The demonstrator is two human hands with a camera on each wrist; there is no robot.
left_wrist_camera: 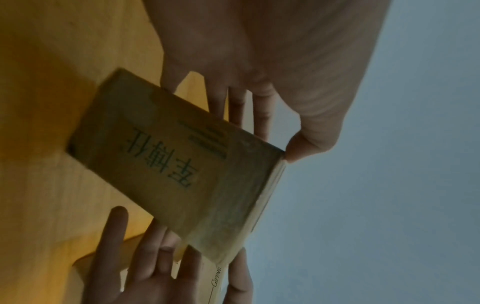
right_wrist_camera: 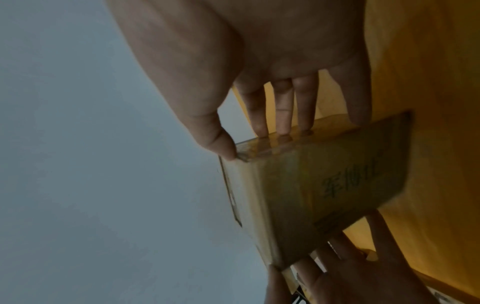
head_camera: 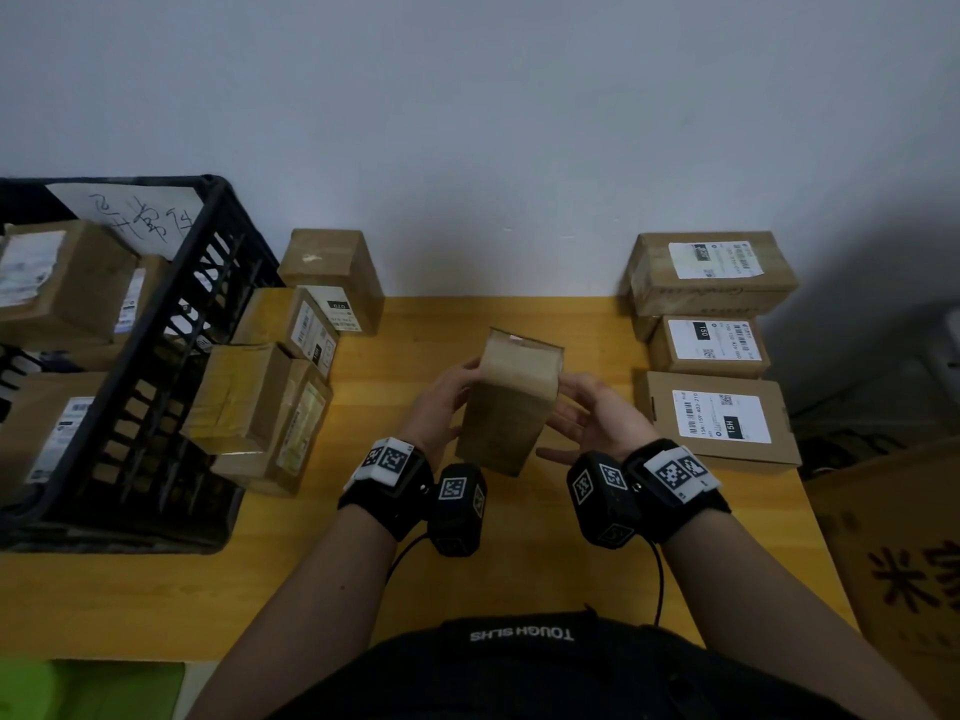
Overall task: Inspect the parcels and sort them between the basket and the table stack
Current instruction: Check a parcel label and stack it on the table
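Observation:
A plain brown cardboard parcel (head_camera: 511,402) stands tilted above the middle of the yellow table (head_camera: 582,324), held between both hands. My left hand (head_camera: 454,394) grips its left side, fingers behind the edge and thumb tip on a corner (left_wrist_camera: 267,135). My right hand (head_camera: 576,413) is spread flat, straight fingers and thumb tip pressing the taped right side (right_wrist_camera: 259,131). Green print shows on the parcel's underside (left_wrist_camera: 182,160). The black basket (head_camera: 171,324) at the left holds several labelled parcels. Three labelled boxes (head_camera: 711,272) form the group at the right.
Several unsorted brown parcels (head_camera: 270,402) lie against the basket's right side, one more (head_camera: 332,272) by the wall. A big printed carton (head_camera: 904,574) stands off the table's right edge. The grey wall closes the far side.

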